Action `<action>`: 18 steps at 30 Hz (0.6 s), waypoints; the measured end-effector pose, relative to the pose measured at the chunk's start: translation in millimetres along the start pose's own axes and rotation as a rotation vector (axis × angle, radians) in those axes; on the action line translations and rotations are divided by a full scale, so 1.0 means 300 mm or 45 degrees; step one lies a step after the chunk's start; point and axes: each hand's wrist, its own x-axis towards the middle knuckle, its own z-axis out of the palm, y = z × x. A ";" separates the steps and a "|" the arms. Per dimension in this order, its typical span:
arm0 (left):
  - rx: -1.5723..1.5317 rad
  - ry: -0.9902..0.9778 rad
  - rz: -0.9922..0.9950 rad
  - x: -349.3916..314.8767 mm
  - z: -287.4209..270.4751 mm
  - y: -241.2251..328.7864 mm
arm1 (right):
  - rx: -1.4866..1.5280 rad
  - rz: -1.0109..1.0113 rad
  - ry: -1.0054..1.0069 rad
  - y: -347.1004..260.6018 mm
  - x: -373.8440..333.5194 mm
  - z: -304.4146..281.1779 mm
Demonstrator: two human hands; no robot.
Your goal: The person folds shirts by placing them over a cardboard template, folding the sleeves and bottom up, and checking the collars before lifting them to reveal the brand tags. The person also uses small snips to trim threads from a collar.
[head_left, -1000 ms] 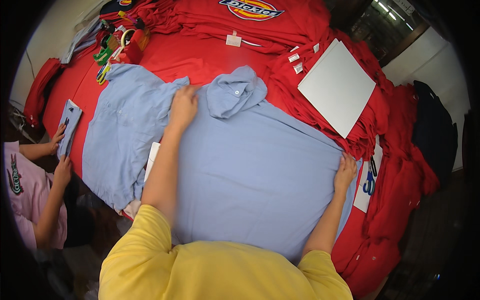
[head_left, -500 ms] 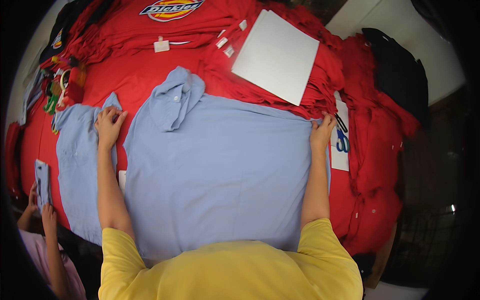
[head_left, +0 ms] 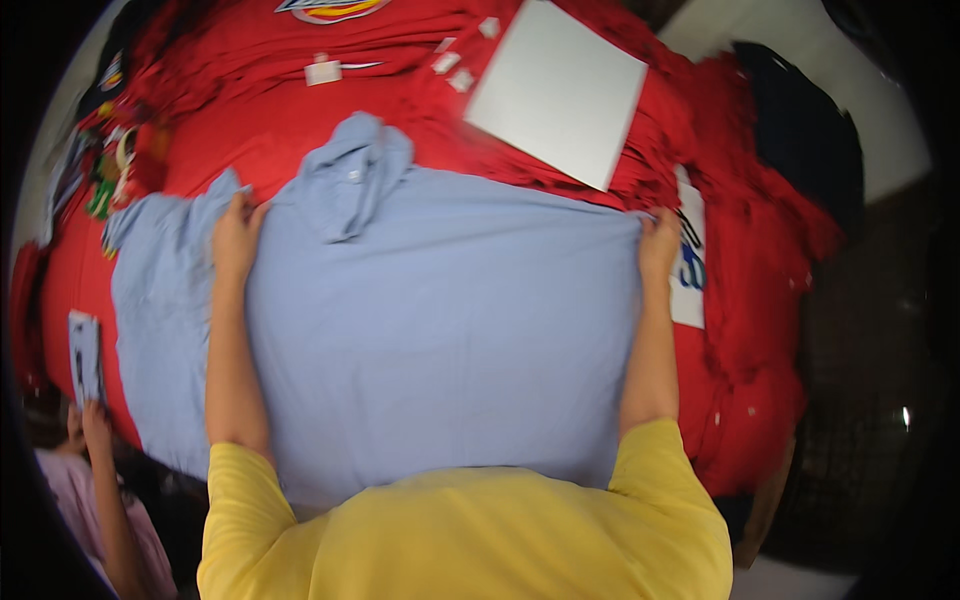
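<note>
Prob. a garment workshop: a wide red-covered table (head_left: 262, 130) w/ a lt-blue shirt (head_left: 440, 300) spread across the middle, a pile of red garments (head_left: 225, 55) at the far side, plus a red heap (head_left: 755, 350) along the right. White sheet (head_left: 560, 95) on red cloth, far right, nr. small white tags (head_left: 460, 80); blue-handled scissors (head_left: 692, 270) at right, tape roll (head_left: 124, 150) far left, a bit blurred. Co-worker (head_left: 115, 530) near left w/ folded blue garment (head_left: 86, 350).

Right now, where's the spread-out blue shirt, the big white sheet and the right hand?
Spread-out blue shirt (head_left: 450, 320): head view, middle of its body.
Big white sheet (head_left: 560, 95): head view, middle of its face.
Right hand (head_left: 659, 241): head view, back of the hand.
</note>
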 end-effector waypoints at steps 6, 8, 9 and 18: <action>-0.581 -0.472 -0.133 -0.061 -0.137 -0.088 | -0.215 -0.029 -0.298 -0.228 -0.254 -0.130; -0.334 -0.322 0.009 -0.053 -0.127 -0.039 | -0.376 -0.141 -0.263 -0.206 -0.344 -0.083; -0.205 -0.242 0.069 -0.068 -0.132 -0.024 | -0.373 0.013 -0.433 -0.214 -0.331 -0.090; 0.261 0.000 -0.273 -0.500 -0.434 0.125 | -0.212 0.122 -0.497 -0.183 -0.488 -0.350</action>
